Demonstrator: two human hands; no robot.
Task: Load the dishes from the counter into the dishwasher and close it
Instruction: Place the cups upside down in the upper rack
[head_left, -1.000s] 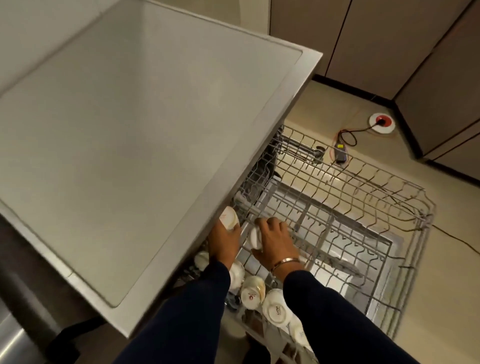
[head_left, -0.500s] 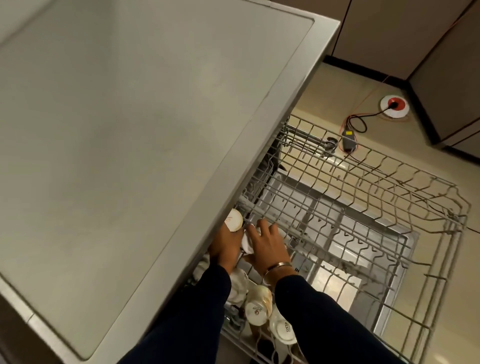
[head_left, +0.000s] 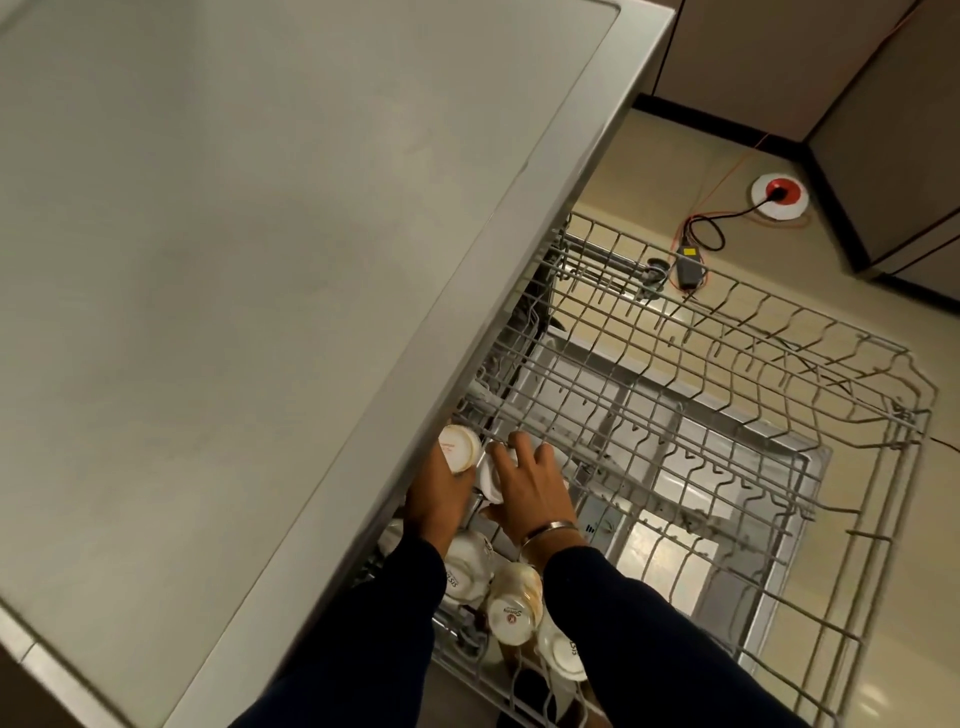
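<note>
low in the middle of the frame, the left hand (head_left: 439, 499) grips a white cup (head_left: 459, 448) at the edge of the desk (head_left: 260, 260). just beside it, the right hand (head_left: 524, 488) curls on another white cup (head_left: 491, 475). both cups sit over the pulled-out wire rack (head_left: 727, 415). more cups (head_left: 514, 603) lie in the rack under the wrists.

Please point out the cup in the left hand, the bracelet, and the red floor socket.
cup (head_left: 459, 448): head view, its upturned base.
bracelet (head_left: 550, 530): head view, band on right wrist.
red floor socket (head_left: 779, 194): head view, red centre.
</note>
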